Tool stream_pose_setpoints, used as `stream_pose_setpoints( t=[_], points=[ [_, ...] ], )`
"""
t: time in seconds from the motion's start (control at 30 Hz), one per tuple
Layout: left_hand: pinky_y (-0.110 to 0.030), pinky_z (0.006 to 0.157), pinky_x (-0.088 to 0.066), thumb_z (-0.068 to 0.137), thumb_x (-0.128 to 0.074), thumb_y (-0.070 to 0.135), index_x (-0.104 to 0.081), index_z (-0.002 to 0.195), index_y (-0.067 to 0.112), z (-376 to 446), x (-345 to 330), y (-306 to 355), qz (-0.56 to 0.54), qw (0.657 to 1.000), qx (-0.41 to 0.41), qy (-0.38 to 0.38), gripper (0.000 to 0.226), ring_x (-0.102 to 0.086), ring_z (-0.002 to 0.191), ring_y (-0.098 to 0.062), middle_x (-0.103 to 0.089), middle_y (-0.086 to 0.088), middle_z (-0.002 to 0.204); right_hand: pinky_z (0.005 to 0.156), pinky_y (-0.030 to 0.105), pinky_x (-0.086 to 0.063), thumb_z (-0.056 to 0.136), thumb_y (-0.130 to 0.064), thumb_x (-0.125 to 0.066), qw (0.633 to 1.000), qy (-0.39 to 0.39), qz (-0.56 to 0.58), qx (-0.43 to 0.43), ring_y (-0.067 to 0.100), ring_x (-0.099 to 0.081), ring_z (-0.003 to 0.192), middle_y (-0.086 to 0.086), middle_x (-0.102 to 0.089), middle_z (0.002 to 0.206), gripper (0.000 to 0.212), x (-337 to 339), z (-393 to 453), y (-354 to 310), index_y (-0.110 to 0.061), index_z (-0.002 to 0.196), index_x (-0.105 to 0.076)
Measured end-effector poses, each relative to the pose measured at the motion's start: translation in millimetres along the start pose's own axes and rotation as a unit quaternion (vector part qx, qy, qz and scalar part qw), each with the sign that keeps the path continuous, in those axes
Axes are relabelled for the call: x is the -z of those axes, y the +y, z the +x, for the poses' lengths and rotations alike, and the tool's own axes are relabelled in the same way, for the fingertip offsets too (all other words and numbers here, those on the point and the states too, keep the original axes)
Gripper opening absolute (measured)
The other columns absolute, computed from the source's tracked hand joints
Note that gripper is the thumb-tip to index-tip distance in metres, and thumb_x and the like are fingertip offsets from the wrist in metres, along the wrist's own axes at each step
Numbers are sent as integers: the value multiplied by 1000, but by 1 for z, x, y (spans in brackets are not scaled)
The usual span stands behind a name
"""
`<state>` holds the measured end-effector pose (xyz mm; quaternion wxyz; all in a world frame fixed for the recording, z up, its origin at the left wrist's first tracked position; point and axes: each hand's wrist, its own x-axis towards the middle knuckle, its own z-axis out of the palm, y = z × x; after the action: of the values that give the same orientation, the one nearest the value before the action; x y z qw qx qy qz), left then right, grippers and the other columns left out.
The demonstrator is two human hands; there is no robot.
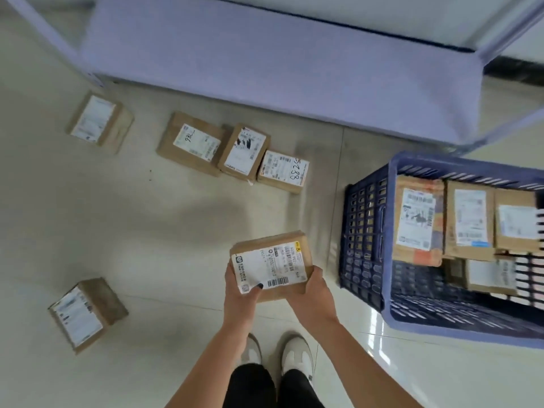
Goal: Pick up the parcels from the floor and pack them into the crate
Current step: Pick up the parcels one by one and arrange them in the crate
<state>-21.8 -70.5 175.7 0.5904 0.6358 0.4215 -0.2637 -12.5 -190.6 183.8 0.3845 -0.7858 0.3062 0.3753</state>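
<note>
A brown cardboard parcel (272, 262) with a white label is held above the floor between both hands. My left hand (243, 293) grips its left end, thumb on the label. My right hand (312, 290) grips its right end. The blue slatted crate (368, 231) stands on the floor to the right and holds several labelled parcels (418, 219). Loose parcels lie on the floor: three side by side (241, 151) ahead, one at the far left (98, 122), and one near left (85, 313).
A lilac shelf unit (265, 60) spans the top of the view, just behind the row of parcels and the crate. My two feet in pale shoes (276, 354) stand on the light tiled floor below my hands.
</note>
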Motion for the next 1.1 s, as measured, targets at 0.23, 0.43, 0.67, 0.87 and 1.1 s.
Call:
stream_pose_setpoints(
  t=[0.23, 0.43, 0.67, 0.87, 1.1],
  points=[
    [-28, 93, -36, 88, -56, 1, -34, 141, 27, -55, -12, 89, 87, 991, -75, -72, 64, -51, 115, -21, -55, 2, 119, 84, 32, -52, 88, -21, -54, 998, 44, 8, 40, 20, -60, 104, -1, -55, 126, 45, 85, -63, -22, -16, 128, -33],
    [-28, 96, -34, 91, -52, 2, -27, 145, 27, -127, -102, 106, 135, 978, -125, -99, 65, -47, 110, -15, -53, 2, 125, 81, 26, -47, 90, -24, -52, 987, 116, 112, 4, 17, -55, 106, 1, -52, 128, 43, 159, -94, 18, -12, 127, -34],
    [-25, 91, -37, 90, -52, -1, -27, 146, 25, -203, -269, 64, 139, 975, -93, -145, 66, -46, 111, -12, -50, -4, 139, 92, 30, -47, 91, -28, -51, 982, 154, 107, -30, 18, -51, 110, 4, -49, 127, 46, 306, -100, 158, -13, 133, -40],
    [-27, 89, -37, 87, -54, -5, -30, 144, 23, -245, -394, 35, 104, 977, -25, -186, 68, -45, 107, -12, -52, -2, 129, 99, 40, -46, 89, -29, -51, 977, 180, 75, -82, 25, -50, 114, 8, -47, 125, 37, 404, -85, 251, -14, 123, -52],
    [-27, 87, -37, 86, -54, -6, -26, 145, 26, -213, -448, 9, 143, 971, -1, -190, 73, -46, 108, -13, -51, -2, 129, 93, 36, -47, 87, -28, -51, 981, 171, 10, -92, 25, -49, 111, 8, -53, 121, 42, 428, -37, 288, -12, 125, -49]
  ],
)
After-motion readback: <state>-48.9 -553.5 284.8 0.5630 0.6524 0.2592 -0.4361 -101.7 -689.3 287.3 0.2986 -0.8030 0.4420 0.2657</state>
